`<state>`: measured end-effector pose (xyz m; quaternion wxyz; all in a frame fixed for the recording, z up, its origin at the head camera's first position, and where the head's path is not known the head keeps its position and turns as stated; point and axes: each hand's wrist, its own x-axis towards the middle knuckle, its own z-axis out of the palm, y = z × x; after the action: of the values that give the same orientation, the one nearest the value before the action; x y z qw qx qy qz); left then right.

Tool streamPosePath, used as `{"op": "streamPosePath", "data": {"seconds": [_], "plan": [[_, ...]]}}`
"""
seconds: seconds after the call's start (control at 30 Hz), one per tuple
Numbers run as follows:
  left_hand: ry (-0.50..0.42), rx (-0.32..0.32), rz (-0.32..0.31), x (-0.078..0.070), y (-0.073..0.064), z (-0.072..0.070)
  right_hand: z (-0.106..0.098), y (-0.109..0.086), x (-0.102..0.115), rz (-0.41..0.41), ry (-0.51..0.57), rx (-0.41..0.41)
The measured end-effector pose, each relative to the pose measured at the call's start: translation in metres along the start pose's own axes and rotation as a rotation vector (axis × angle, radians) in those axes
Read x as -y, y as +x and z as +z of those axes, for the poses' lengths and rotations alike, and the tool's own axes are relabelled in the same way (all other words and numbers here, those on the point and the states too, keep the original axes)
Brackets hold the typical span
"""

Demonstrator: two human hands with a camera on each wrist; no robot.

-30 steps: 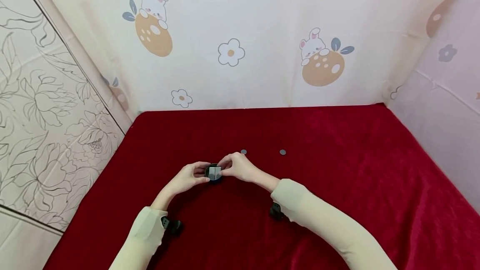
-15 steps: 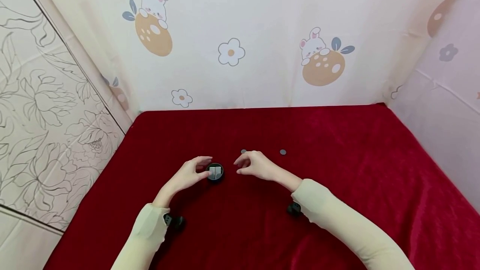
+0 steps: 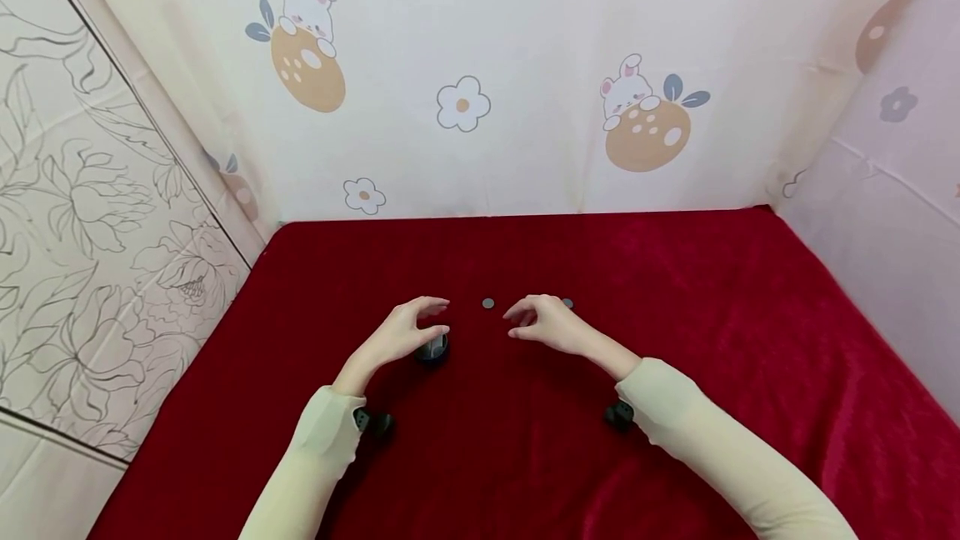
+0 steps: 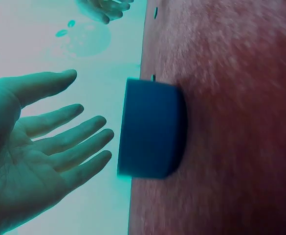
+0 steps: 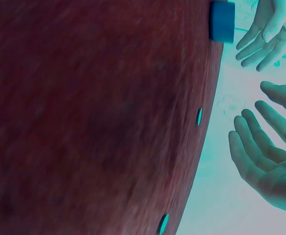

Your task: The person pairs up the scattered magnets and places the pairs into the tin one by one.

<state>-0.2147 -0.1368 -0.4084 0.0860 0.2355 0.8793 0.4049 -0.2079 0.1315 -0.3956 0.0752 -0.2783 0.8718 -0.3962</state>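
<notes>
A small dark round container (image 3: 433, 355) stands on the red cloth, with pale square shapes at its top, partly covered by my left thumb. My left hand (image 3: 399, 330) hovers over it, fingers loosely extended and holding nothing. The left wrist view shows the container's blue-looking side wall (image 4: 152, 129) apart from the fingertips. To the right, my right hand (image 3: 553, 325) hangs above the cloth with relaxed fingers and nothing in them. A small grey disc (image 3: 488, 303) lies between the two hands. Another grey disc (image 3: 568, 303) shows partly behind the right hand.
Red velvety cloth (image 3: 675, 290) covers the table and has folds at the right. A printed curtain (image 3: 525, 48) hangs along the back edge. Dark wrist cameras (image 3: 620, 415) sit under both sleeves.
Both hands have let go of the container. My right hand has moved right toward the farther disc. My left hand has risen off the container and shifted slightly right and forward.
</notes>
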Motion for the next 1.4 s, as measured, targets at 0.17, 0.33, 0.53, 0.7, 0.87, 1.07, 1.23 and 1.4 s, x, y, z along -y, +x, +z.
{"op": "streamPosePath", "data": {"seconds": [0.17, 0.33, 0.53, 0.7, 0.87, 1.07, 1.23, 1.4], "plan": [[0.01, 0.023, -0.012, -0.004, 0.012, 0.005, -0.009, -0.005, -0.009, 0.015, -0.022, -0.024], [0.026, 0.044, 0.012, -0.007, 0.023, 0.01, -0.018, -0.009, -0.019, 0.039, -0.037, -0.044], [0.024, 0.057, 0.015, -0.011, 0.037, 0.015, -0.028, -0.013, -0.031, 0.066, -0.058, -0.065], [0.015, 0.042, -0.003, -0.017, 0.048, 0.019, -0.039, -0.015, -0.041, 0.097, -0.058, -0.085], [0.042, 0.046, -0.032, -0.021, 0.06, 0.024, -0.046, -0.014, -0.055, 0.14, -0.04, -0.075], [0.106, 0.08, -0.077, -0.023, 0.075, 0.028, -0.05, -0.009, -0.069, 0.169, -0.069, -0.061], [0.126, 0.081, -0.105, -0.021, 0.082, 0.031, -0.05, -0.004, -0.078, 0.181, -0.095, -0.046], [0.152, 0.094, -0.144, -0.023, 0.087, 0.036, -0.051, -0.001, -0.08, 0.185, -0.09, -0.028]]}}
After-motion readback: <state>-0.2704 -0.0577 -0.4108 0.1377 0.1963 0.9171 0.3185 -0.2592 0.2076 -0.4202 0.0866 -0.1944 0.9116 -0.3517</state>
